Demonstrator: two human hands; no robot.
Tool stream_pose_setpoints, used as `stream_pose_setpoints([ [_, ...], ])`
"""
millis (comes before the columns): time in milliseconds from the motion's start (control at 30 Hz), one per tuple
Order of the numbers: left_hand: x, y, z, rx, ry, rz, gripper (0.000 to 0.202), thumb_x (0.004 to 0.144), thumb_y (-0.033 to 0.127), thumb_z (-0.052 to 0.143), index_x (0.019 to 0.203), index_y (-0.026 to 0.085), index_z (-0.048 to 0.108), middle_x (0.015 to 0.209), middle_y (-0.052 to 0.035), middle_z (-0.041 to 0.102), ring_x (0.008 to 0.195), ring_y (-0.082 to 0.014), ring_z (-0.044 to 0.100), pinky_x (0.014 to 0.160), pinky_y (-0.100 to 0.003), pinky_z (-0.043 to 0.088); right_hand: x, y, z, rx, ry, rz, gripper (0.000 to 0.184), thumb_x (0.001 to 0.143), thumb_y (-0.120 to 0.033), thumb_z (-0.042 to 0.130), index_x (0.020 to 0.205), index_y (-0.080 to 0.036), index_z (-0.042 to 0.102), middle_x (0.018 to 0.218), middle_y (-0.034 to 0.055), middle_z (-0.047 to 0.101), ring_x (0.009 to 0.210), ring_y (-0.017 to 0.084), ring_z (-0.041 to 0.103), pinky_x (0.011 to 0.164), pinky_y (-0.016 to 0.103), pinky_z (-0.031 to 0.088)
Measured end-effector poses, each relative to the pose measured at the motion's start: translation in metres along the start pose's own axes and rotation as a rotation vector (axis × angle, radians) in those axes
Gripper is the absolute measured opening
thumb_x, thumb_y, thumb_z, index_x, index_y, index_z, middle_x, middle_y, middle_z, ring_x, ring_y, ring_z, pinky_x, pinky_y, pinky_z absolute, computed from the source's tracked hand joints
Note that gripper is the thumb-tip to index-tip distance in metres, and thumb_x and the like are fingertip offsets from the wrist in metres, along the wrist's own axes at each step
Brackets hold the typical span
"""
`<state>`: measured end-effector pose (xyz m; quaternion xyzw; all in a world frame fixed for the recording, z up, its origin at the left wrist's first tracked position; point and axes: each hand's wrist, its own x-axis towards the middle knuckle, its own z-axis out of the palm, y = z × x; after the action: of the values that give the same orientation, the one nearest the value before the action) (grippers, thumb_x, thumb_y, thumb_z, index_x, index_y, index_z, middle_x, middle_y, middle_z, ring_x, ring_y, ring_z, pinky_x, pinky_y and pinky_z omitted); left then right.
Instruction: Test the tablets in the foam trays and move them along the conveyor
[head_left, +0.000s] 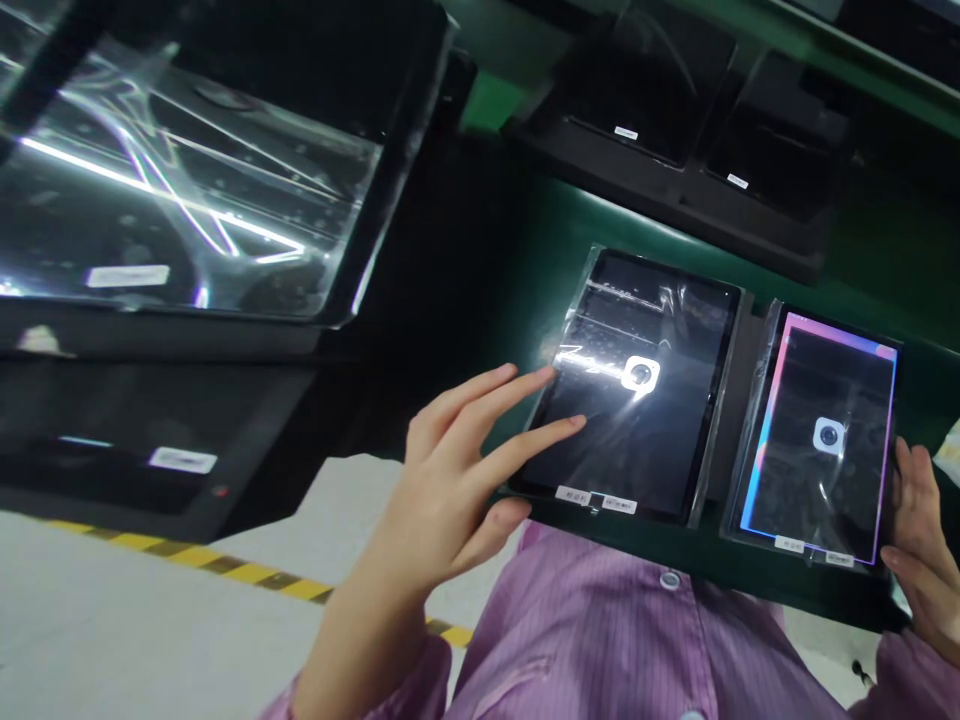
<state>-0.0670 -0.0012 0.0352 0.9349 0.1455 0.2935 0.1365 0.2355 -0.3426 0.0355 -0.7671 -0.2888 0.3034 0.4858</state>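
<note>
Two tablets in clear film lie side by side on a dark green surface. The left tablet (652, 440) has a dark screen with a white camera icon. The right tablet (817, 500) shows the same kind of icon within a pink and blue border. Both carry small white labels along the lower edge. My left hand (472, 460) is open, fingers spread, with the index fingertip over the left tablet's screen and other fingertips by its left edge. My right hand (922, 540) is at the right tablet's right edge, thumb and fingers apart; the frame's border cuts it off.
More dark tablets (637, 80) with white labels sit in a black tray (675, 210) at the back. To the left, a large film-covered panel (247, 220) reflects light above another black tray (262, 440). Yellow-and-black tape (225, 565) crosses the pale floor (150, 630).
</note>
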Motion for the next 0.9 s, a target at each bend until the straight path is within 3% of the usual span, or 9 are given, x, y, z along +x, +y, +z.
stream_pose_setpoints([
  [233,0.0,0.0,-0.002,0.019,-0.025,-0.069,0.054,0.111,0.049,0.021,0.141,0.027,0.06,0.152,-0.0088,0.054,0.144,-0.0316,0.046,0.116,-0.045,0.034,-0.001,-0.013,0.012,-0.03,0.04,0.011,0.085,0.095,-0.033,0.062,0.164,-0.051,0.017,0.174,-0.0115,0.01,0.16,0.028,0.0,0.13,0.056,0.004],
  [333,-0.001,0.001,-0.003,0.02,-0.04,-0.089,0.052,0.11,0.049,0.022,0.145,0.03,0.055,0.152,-0.008,0.055,0.142,-0.0316,0.048,0.114,-0.047,0.037,-0.002,-0.016,0.016,-0.043,0.039,0.042,0.083,0.098,-0.035,0.059,0.166,-0.047,0.012,0.175,-0.0085,0.006,0.161,0.031,0.0,0.128,0.062,0.004],
  [500,0.0,0.0,-0.003,0.023,-0.102,-0.148,0.039,0.106,0.034,0.043,0.142,0.028,0.057,0.155,-0.0093,0.051,0.143,-0.0324,0.046,0.114,-0.049,0.04,-0.003,-0.028,0.018,-0.051,0.069,0.117,0.08,0.097,-0.042,0.062,0.162,-0.056,0.017,0.174,-0.0145,0.009,0.16,0.031,0.0,0.13,0.054,0.007],
  [633,0.002,0.012,0.0,-0.014,-0.132,-0.055,0.029,0.099,0.028,0.057,0.125,0.033,0.07,0.159,-0.004,0.049,0.145,-0.0328,0.043,0.116,-0.049,0.039,-0.003,-0.032,0.016,-0.083,0.056,0.164,0.086,0.094,-0.048,0.066,0.162,-0.057,0.015,0.173,-0.0159,0.008,0.161,0.029,0.002,0.129,0.048,0.013],
  [767,0.008,0.035,0.006,-0.116,-0.212,0.125,0.02,0.101,0.036,0.059,0.109,0.033,0.078,0.149,-0.0031,0.061,0.14,-0.0273,0.05,0.117,-0.044,0.041,-0.002,-0.03,0.012,-0.103,0.029,0.21,0.09,0.092,-0.05,0.066,0.163,-0.056,0.011,0.174,-0.0152,0.007,0.161,0.03,0.005,0.128,0.049,0.017],
  [900,0.014,0.048,0.014,-0.101,-0.283,0.141,0.021,0.101,0.037,0.059,0.106,0.031,0.079,0.144,-0.0037,0.066,0.135,-0.027,0.058,0.114,-0.044,0.047,-0.002,-0.024,0.009,-0.103,0.038,0.192,0.091,0.091,-0.049,0.068,0.162,-0.057,0.012,0.173,-0.0164,0.008,0.161,0.029,0.004,0.128,0.045,0.015],
])
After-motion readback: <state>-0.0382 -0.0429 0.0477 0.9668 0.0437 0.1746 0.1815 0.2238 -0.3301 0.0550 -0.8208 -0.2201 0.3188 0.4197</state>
